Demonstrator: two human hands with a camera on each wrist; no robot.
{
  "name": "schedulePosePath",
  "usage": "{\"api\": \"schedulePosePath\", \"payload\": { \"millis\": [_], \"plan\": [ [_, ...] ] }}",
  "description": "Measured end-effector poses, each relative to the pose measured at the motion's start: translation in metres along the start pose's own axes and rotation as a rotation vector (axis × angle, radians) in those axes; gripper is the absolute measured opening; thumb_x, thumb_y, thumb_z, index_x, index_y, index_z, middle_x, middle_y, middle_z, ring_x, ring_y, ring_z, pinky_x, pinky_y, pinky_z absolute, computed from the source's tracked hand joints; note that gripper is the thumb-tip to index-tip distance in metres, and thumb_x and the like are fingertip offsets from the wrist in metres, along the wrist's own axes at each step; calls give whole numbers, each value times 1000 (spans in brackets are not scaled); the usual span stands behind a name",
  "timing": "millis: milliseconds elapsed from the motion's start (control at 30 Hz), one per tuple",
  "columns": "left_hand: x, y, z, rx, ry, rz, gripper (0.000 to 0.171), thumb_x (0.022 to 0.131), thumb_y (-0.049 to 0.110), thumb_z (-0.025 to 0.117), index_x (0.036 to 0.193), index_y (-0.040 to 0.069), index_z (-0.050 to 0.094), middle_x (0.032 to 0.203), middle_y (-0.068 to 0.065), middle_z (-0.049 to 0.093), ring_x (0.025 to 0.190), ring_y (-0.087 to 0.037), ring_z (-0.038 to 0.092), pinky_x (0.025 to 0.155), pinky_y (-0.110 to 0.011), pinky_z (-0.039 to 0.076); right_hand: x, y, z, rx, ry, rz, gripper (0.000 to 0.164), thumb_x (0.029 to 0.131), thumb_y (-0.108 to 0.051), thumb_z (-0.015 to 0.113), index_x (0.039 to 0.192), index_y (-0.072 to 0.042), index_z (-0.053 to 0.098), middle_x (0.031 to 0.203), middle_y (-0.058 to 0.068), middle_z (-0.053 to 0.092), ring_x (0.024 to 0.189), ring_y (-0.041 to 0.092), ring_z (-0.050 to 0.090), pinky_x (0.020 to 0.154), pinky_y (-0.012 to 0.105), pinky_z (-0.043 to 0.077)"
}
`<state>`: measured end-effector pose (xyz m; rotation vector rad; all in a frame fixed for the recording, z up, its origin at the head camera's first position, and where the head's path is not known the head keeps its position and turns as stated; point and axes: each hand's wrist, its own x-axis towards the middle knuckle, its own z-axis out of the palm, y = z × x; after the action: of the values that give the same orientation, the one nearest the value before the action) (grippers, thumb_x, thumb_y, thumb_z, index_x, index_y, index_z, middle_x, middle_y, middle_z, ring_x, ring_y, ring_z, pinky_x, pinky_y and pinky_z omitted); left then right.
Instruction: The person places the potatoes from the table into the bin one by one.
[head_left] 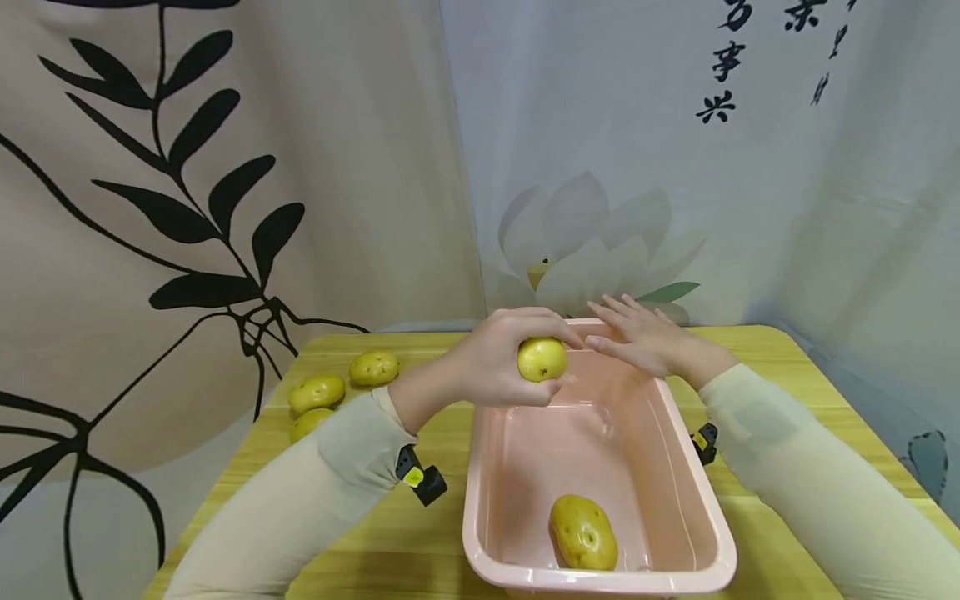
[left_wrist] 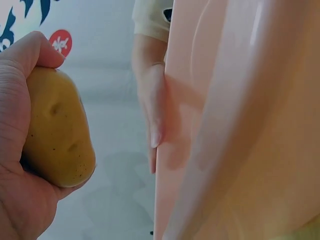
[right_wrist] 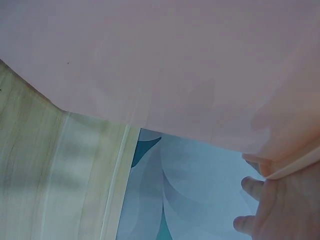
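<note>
My left hand (head_left: 504,357) grips a yellow potato (head_left: 542,359) above the far left part of a pink plastic basin (head_left: 600,581). In the left wrist view the thumb and fingers curl round that potato (left_wrist: 60,127), which is clear of the basin wall. My right hand (head_left: 637,335) rests on the basin's far right rim with its fingers straight; the right wrist view shows only part of this hand (right_wrist: 285,205) by the rim. Another potato (head_left: 584,532) lies on the basin floor at the near end.
Several potatoes, among them one at the back (head_left: 374,367) and one beside it (head_left: 317,392), lie on the wooden table (head_left: 405,533) left of the basin. The left sleeve partly covers one (head_left: 308,423). A printed curtain (head_left: 360,167) hangs behind the table's far edge.
</note>
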<state>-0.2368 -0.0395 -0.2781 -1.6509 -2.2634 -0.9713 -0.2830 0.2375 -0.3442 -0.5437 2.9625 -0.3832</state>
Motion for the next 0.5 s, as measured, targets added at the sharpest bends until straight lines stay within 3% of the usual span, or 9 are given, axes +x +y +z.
{"api": "schedulePosePath", "payload": {
  "millis": [300,500],
  "plan": [
    [6,0,7,27,-60,-35,28,72,24,74,99,25,67,97,16,61,81,-1,52,71,-28,45,1,-2,-1,5,0,8,81,92,-71,28,156,-23,14,160,12,6,145,39,-3,105,71,-1],
    [7,-2,18,-17,-132,-15,26,75,21,74,100,20,67,97,12,62,82,-4,52,67,-21,47,-1,-1,-1,7,-2,14,80,93,-71,30,156,-23,15,160,12,7,145,39,-2,105,71,0]
  ]
}}
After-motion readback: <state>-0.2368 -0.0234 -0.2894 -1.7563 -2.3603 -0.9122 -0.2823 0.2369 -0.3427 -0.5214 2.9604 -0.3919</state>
